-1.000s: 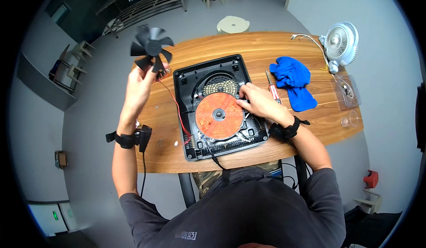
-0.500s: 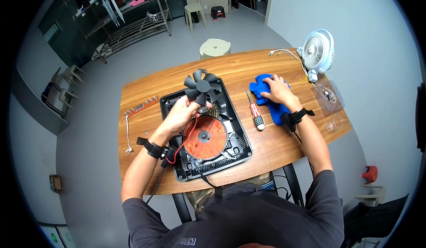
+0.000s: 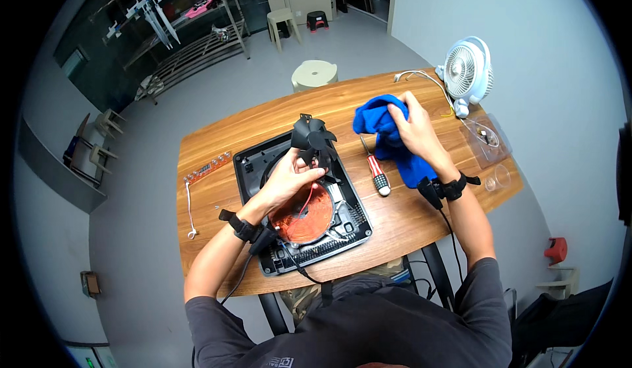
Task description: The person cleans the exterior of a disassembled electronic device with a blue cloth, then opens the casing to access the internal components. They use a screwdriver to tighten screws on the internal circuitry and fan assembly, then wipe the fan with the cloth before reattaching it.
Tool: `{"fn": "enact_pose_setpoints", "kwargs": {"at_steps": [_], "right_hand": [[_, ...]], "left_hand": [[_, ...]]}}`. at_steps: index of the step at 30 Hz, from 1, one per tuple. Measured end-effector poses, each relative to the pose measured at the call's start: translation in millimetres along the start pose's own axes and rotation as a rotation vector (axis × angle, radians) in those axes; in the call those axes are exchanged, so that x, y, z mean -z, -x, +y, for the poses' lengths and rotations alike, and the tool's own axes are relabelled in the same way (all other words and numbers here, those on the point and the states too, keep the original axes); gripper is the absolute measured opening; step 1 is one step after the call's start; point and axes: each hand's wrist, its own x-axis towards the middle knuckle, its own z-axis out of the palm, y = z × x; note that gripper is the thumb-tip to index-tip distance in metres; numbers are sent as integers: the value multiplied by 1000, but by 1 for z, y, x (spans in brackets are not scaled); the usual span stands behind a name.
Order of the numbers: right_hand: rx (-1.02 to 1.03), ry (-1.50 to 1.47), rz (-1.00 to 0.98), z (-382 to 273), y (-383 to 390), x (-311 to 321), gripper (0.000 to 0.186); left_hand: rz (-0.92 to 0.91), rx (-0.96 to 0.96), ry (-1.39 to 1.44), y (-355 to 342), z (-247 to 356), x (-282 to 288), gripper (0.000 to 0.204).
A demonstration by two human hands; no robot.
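Note:
My left hand (image 3: 294,178) is closed on a small black cooling fan (image 3: 311,134), lifted over an opened induction cooker base (image 3: 247,185). A red wire runs from the fan down across the round copper coil (image 3: 301,218) in the base. With its fingers gripping the fabric, my right hand (image 3: 418,129) holds up part of a blue cloth (image 3: 380,114); the rest of the cloth trails on the table. Between the cooker and the cloth lies a screwdriver (image 3: 378,174) with a red, white and black handle.
On the left of the wooden table (image 3: 217,141) lies a narrow circuit board (image 3: 207,166) with a white cable (image 3: 189,207). A white desk fan (image 3: 465,72) stands at the far right, near a clear plastic tray (image 3: 486,141). A stool (image 3: 315,74) stands beyond the table.
My right hand has taken hold of the blue cloth and raised part of it from the table. The cooling fan has tilted and shifted slightly right and lower in my left hand.

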Motion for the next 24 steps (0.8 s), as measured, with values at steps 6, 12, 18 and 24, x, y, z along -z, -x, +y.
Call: {"fn": "enact_pose_setpoints", "kwargs": {"at_steps": [6, 12, 18, 24], "right_hand": [[14, -265, -253, -42, 9, -31, 28], [379, -169, -533, -55, 26, -57, 21], [377, -37, -358, -42, 29, -76, 40], [198, -231, -488, -53, 19, -71, 71]], "left_hand": [[-77, -54, -147, -17, -8, -24, 90], [-170, -139, -203, -12, -1, -33, 78], [-122, -45, -98, 3, -5, -29, 60], [-125, -37, -67, 14, 5, -30, 52]]}}
